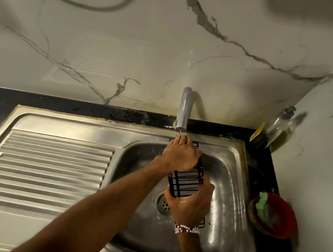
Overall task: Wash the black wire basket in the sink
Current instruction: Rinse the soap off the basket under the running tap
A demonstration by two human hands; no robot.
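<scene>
Gripping the black wire basket (185,184) over the sink (231,179) bowl, my left hand (180,156) clamps its far end under the tap (184,109), my right hand (189,203) the near, mid-rinse I'd judge, scrubbing possibly left.

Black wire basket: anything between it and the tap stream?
Only the left hand, which lies on the black wire basket directly under the chrome tap spout. The right hand grips its near end.
</scene>
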